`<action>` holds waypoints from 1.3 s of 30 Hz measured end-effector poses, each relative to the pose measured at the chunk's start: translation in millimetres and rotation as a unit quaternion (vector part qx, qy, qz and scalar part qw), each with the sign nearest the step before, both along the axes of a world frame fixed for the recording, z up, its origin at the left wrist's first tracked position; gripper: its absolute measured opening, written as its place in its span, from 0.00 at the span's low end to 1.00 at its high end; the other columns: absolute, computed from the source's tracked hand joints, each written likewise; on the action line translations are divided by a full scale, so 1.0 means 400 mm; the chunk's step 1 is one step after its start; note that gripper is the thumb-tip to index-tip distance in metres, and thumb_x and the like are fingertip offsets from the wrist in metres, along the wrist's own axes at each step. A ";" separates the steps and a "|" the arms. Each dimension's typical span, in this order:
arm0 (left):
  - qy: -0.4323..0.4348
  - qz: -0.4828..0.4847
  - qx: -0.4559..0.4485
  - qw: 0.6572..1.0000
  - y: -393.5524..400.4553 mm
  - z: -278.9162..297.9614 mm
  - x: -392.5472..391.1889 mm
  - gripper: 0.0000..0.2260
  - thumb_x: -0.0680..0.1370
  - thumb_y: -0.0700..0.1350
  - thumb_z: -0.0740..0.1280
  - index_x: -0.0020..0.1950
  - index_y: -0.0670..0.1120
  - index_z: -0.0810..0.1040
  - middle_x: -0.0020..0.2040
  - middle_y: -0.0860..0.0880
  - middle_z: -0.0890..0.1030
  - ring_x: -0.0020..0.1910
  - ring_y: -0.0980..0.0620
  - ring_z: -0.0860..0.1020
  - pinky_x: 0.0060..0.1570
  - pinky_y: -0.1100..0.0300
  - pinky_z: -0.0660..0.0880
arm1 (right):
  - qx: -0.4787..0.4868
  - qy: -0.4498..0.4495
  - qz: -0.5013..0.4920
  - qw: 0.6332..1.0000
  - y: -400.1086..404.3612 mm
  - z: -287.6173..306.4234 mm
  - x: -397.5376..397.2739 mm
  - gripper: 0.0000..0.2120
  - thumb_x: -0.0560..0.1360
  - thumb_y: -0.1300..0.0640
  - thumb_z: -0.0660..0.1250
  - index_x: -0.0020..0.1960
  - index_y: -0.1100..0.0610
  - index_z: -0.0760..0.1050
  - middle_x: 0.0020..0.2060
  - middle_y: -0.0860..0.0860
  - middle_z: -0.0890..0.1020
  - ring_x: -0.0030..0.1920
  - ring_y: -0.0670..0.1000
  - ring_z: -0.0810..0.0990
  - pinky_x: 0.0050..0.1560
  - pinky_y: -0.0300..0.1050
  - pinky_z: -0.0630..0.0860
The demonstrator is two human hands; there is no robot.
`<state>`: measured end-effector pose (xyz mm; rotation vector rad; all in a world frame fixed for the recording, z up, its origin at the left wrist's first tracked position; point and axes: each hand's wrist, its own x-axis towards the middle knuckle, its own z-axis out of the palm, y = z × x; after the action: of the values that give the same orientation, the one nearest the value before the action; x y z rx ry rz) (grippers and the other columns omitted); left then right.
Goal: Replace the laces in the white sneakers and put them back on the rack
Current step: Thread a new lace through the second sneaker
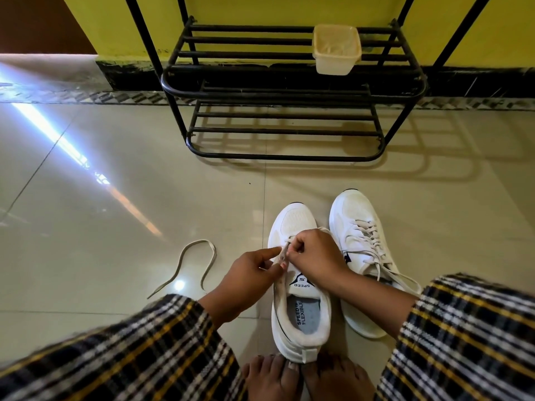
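Two white sneakers stand on the floor in front of me. The nearer left sneaker (299, 308) has its heel at my toes. My left hand (249, 276) and my right hand (314, 256) meet over its eyelets, and both pinch the same white lace (284, 253) near the front of the tongue. The right sneaker (362, 247) stands beside it, laced, with its lace ends loose toward me. A separate loose lace (191, 264) lies curled on the tiles to the left. The black metal shoe rack (289, 91) stands ahead against the yellow wall.
A cream plastic tub (335, 49) sits on the rack's upper shelf at the right. My bare feet (304, 377) touch the near sneaker's heel. Plaid sleeves fill the lower corners. Glossy beige tiles spread left, with a bright streak of glare.
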<state>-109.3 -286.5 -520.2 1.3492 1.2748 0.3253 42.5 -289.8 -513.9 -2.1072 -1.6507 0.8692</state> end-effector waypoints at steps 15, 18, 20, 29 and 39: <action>0.085 0.041 0.132 0.987 0.030 -0.001 0.032 0.06 0.78 0.44 0.65 0.41 0.45 0.78 0.39 0.47 0.82 0.37 0.49 0.78 0.34 0.66 0.68 | 0.322 -0.237 0.287 0.870 -0.148 -0.031 0.024 0.09 0.71 0.63 0.58 0.51 0.59 0.72 0.44 0.55 0.74 0.43 0.55 0.70 0.41 0.48 0.68; 0.079 0.059 0.191 0.977 0.035 0.035 0.035 0.07 0.79 0.42 0.62 0.42 0.45 0.75 0.38 0.46 0.81 0.37 0.50 0.77 0.33 0.68 0.68 | 0.327 -0.228 0.285 0.872 -0.158 -0.044 0.036 0.08 0.71 0.62 0.56 0.48 0.57 0.71 0.41 0.53 0.74 0.42 0.53 0.69 0.40 0.47 0.69; 0.029 0.151 0.208 0.966 0.081 0.079 0.032 0.08 0.79 0.42 0.60 0.40 0.49 0.73 0.37 0.49 0.81 0.39 0.49 0.79 0.39 0.64 0.73 | 0.312 -0.231 0.275 0.879 -0.151 -0.047 0.038 0.09 0.69 0.63 0.55 0.48 0.56 0.68 0.39 0.52 0.75 0.41 0.53 0.68 0.40 0.46 0.66; 0.094 0.009 0.044 0.995 0.066 0.042 0.017 0.09 0.77 0.48 0.67 0.41 0.45 0.78 0.37 0.48 0.82 0.36 0.49 0.81 0.36 0.58 0.76 | 0.290 -0.225 0.272 0.889 -0.141 -0.046 0.030 0.09 0.69 0.61 0.52 0.48 0.55 0.65 0.38 0.51 0.75 0.38 0.52 0.69 0.34 0.46 0.71; 0.035 0.049 0.070 0.996 0.032 0.013 0.034 0.02 0.76 0.44 0.69 0.44 0.48 0.81 0.38 0.50 0.80 0.33 0.55 0.76 0.37 0.64 0.71 | 0.284 -0.233 0.271 0.890 -0.144 -0.054 0.030 0.10 0.68 0.61 0.52 0.46 0.54 0.68 0.38 0.50 0.75 0.37 0.52 0.71 0.29 0.43 0.71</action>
<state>-95.6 -273.6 -515.1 1.4293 1.4007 0.4461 54.6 -347.5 -535.6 -1.5192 -2.4294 -0.0624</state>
